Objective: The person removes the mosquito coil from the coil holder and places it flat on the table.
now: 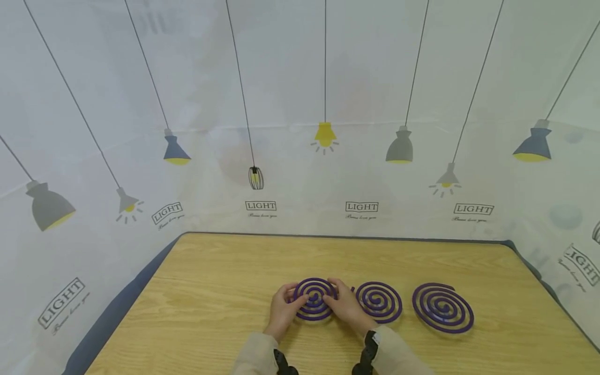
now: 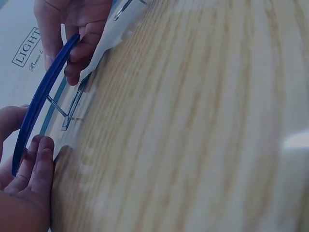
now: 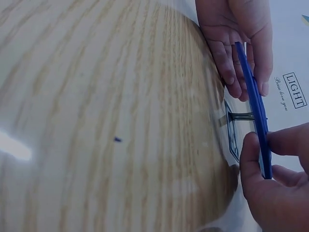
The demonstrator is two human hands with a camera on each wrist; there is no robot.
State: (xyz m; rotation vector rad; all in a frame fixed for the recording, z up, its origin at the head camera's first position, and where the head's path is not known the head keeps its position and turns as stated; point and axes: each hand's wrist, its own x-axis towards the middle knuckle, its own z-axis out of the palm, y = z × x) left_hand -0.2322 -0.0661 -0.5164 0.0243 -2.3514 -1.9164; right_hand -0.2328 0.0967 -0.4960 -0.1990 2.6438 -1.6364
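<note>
A purple mosquito coil (image 1: 313, 298) is held between both hands, its spiral facing up. My left hand (image 1: 283, 308) pinches its left side, thumb on top and fingers beneath the rim. On the opposite side my right hand (image 1: 349, 307) grips it the same way, thumb pressing near the inner turns. In both wrist views the coil (image 2: 44, 92) appears edge-on as a thin bar, with a thin metal stand (image 3: 241, 116) under its middle. Just right of my right hand lies a second mosquito coil (image 1: 376, 299), partly covered by that hand.
A third mosquito coil (image 1: 442, 308) sits farther right on the wooden table (image 1: 211, 291). In the right wrist view a small dark fragment (image 3: 118, 139) lies on the tabletop. White sheeting (image 1: 290, 177) printed with lamps surrounds the table's back and sides.
</note>
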